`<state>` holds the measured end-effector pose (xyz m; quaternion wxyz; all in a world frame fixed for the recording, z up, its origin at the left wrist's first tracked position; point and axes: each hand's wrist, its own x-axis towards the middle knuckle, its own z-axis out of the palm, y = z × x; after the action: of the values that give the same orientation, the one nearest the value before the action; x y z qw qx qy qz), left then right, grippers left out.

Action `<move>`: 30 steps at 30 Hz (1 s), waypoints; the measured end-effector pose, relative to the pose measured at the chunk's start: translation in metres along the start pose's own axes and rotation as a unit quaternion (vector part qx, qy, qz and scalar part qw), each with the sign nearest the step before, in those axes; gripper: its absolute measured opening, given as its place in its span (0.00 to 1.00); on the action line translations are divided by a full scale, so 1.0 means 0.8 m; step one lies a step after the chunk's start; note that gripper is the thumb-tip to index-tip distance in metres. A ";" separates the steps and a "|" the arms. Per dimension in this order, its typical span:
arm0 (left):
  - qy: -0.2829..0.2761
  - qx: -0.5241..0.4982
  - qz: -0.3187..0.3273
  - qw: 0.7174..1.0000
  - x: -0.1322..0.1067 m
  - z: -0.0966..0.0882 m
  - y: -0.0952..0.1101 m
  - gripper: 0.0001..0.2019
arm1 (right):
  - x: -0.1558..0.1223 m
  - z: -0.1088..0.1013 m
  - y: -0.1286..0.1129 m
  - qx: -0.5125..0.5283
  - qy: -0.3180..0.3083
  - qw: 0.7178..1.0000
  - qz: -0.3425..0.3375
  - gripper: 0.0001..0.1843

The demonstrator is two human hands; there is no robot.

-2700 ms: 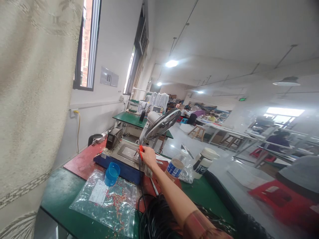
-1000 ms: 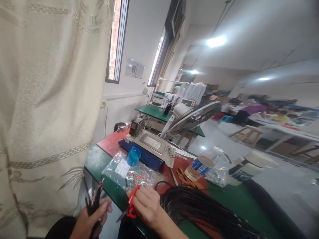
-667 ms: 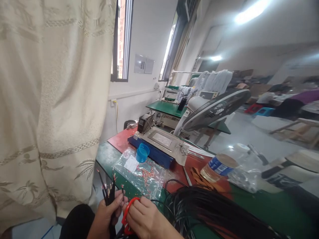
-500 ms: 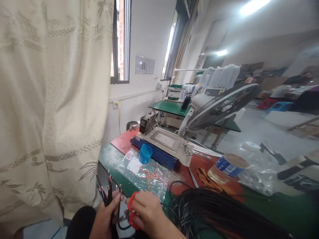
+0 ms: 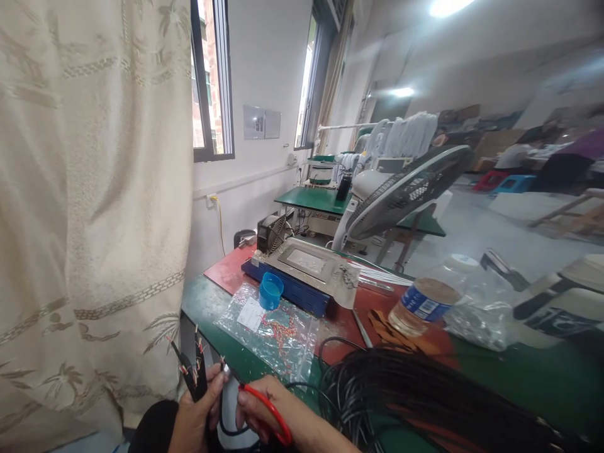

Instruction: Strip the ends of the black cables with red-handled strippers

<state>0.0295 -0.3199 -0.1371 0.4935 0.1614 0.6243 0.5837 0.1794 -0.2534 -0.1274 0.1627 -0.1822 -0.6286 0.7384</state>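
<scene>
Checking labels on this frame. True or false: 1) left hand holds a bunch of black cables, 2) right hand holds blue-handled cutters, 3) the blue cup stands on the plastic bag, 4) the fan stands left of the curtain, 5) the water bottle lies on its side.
1) True: the left hand grips a bunch of black cables, stripped ends up.
2) False: the right hand holds cutters with red handles.
3) True: the blue cup rests on the far end of the plastic bag.
4) False: the fan is far right of the curtain, behind the machine.
5) True: the bottle lies on the table.
</scene>
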 end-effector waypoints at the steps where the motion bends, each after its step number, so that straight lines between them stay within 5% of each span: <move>1: -0.004 -0.001 -0.002 1.000 0.000 -0.001 0.000 0.41 | 0.000 0.000 0.000 0.007 -0.002 1.000 -0.002 0.34; 12: 0.051 -0.036 0.044 0.997 -0.025 0.029 0.015 0.36 | 0.003 -0.002 0.011 0.019 0.002 1.000 0.017 0.33; 30: 0.057 -0.023 0.021 0.998 -0.019 0.015 0.015 0.30 | 0.000 -0.001 0.006 0.039 -0.007 0.998 0.038 0.33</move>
<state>0.0414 -0.3218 -0.1178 0.4484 0.1298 0.6339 0.6166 0.1799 -0.2532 -0.1324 0.1369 -0.1941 -0.5929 0.7695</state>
